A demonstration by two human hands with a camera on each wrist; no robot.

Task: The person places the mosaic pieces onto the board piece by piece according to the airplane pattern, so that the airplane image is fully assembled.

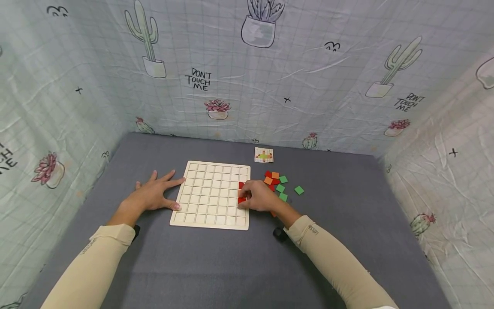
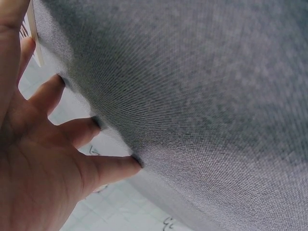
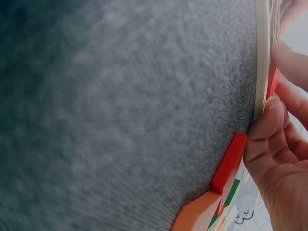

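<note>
A pale wooden grid board point(image 1: 209, 195) lies on the grey cloth. My left hand point(image 1: 152, 194) is spread at its left side, thumb and index finger touching the edge; in the left wrist view the other fingertips of that hand point(image 2: 43, 149) rest on the cloth. Over the board's right column, my right hand point(image 1: 259, 196) has thumb and fingers bent at a red tile point(image 1: 241, 200); another red tile point(image 1: 241, 185) shows just above. The right wrist view has the right hand point(image 3: 284, 139) against the board's edge, a red tile point(image 3: 273, 82) by its thumb; whether it is pinched is unclear.
Right of the board lie several loose red, orange and green tiles, including a green tile point(image 1: 299, 190) set apart. A small patterned card point(image 1: 264, 155) lies behind them. A black object point(image 1: 279, 234) is near the right sleeve. Printed fabric hangs around the table.
</note>
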